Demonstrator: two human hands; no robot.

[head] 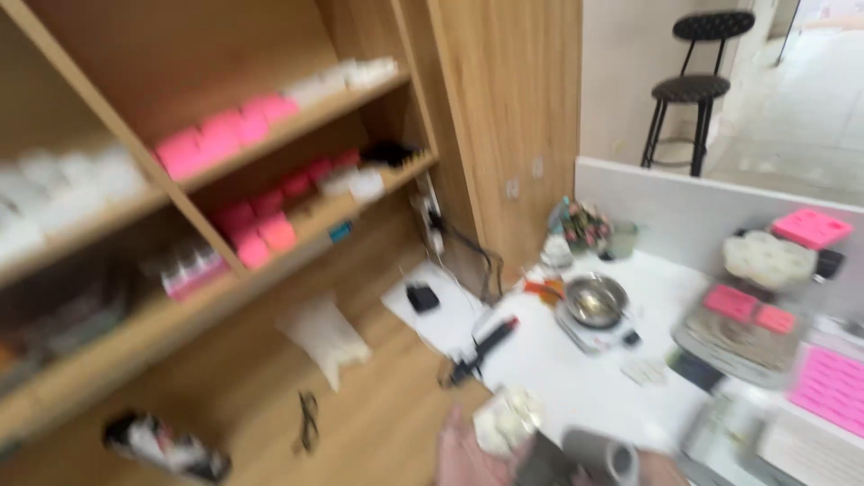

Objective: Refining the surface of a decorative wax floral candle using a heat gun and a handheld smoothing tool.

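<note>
At six o'clock, a hand (468, 459) clamps its grip round a grey cylindrical mould (601, 457), seemingly stiff and light, best held mid-body; the other hand is unseen.

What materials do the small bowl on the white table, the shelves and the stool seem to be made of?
The bowl looks like polished metal, since it is silvery and reflects light. The shelves look like light wood or wood laminate, with a visible grain and a matte finish. The stool appears to be black metal with thin legs, but blur leaves this uncertain.

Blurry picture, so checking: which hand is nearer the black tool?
Left. The left hand lies below the black tool; the right hand is farther right, beside the grey cup.
</note>
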